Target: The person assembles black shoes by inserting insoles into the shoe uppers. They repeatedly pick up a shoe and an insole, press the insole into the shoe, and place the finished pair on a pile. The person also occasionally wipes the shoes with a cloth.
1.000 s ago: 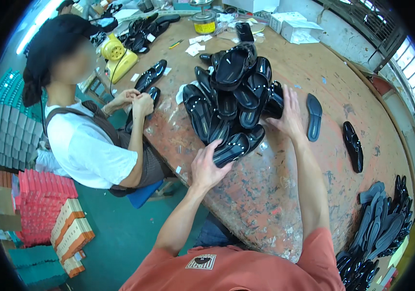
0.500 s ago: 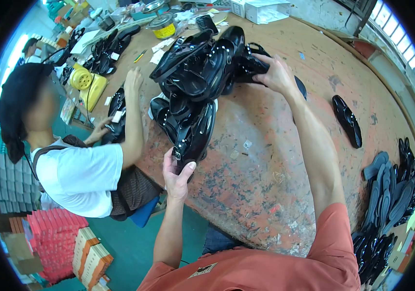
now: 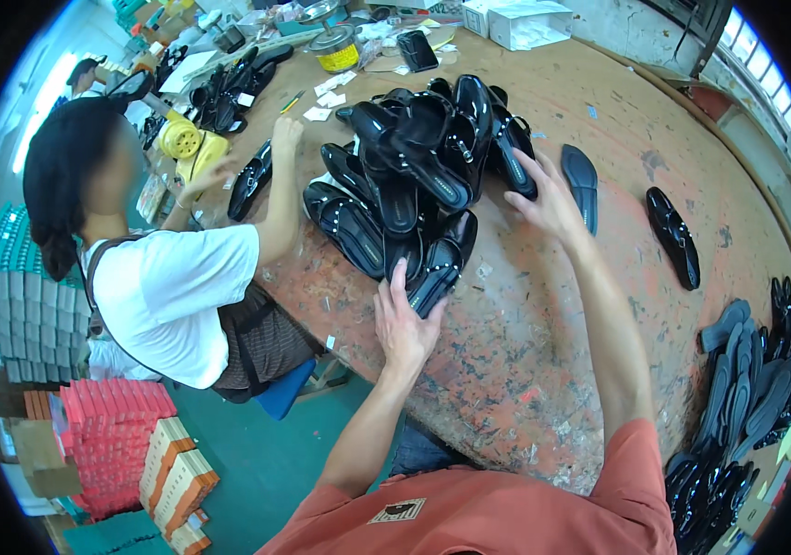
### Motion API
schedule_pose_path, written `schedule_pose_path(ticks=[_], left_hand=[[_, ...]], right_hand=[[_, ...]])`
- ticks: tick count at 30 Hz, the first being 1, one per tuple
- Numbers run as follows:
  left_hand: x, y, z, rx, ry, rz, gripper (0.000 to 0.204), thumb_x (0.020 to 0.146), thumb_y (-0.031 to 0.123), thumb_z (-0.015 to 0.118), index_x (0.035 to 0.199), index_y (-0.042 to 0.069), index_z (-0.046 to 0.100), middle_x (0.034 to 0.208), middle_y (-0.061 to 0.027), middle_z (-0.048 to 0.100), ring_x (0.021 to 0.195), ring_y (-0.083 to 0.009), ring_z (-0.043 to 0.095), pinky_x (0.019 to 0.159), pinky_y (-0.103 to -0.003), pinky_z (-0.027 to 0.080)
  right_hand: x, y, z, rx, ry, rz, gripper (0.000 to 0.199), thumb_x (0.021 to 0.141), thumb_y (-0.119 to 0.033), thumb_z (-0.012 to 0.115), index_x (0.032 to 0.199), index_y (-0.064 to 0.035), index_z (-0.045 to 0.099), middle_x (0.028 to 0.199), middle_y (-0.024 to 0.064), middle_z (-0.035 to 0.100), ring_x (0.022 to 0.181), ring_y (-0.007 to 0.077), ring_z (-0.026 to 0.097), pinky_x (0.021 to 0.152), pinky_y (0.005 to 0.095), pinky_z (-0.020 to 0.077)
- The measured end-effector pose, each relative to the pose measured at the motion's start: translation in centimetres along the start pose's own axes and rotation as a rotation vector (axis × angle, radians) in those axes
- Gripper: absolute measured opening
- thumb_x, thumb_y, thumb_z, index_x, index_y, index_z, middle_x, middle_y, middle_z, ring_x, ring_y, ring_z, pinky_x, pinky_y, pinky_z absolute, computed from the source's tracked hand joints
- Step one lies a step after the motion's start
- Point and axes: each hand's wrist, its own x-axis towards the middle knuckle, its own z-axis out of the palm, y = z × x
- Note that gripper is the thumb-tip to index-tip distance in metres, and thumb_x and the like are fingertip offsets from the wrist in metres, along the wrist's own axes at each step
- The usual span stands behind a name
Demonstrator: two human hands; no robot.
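A heap of glossy black shoes with studded straps lies on the worktable before me. My left hand is at its near edge, fingers spread, touching the closest studded shoe. On the heap's right side, my right hand has its thumb and fingers around the near end of a black shoe. Just beyond that hand lies a flat black insole-shaped piece. Farther right, a single black shoe rests alone on the table.
A co-worker in a white shirt sits at the left, hands near another black shoe. Behind are a yellow machine, a can and a phone. Dark soles pile up at right; pink stacks stand lower left.
The shoe my left hand held is down against the heap, and the hand has moved right with its fingers spread. My right hand has shifted slightly right and nearer. The co-worker's hands moved.
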Motion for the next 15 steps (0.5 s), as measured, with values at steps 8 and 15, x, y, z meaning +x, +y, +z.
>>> schedule_pose_path(ticks=[8,15], left_hand=[[1.7,1.0,1.0,0.211,0.183,0.316,0.103,0.072,0.040,0.095,0.151,-0.007,0.048,0.135,-0.0305,0.063,0.124,-0.0516,0.059,0.107,-0.057,0.049],[-10.9,5.8,4.0,0.124,0.207,0.775,0.083,0.098,0.042,0.078,0.162,0.004,0.043,0.162,-0.0250,0.043,0.147,-0.0416,0.046,0.115,-0.053,0.046]], right_hand=[[-31.5,-7.5,-1.6,0.240,0.197,0.069,0.050,0.096,-0.024,0.077,0.142,-0.0086,0.066,0.137,0.0189,0.068,0.131,0.0392,0.062,0.114,0.0507,0.0489],[-57.7,-13.0,-18.2,-0.461,0.795,0.440,0.043,0.087,-0.020,0.083,0.125,-0.0015,0.073,0.125,0.0181,0.072,0.117,0.0387,0.069,0.103,0.0484,0.0541]])
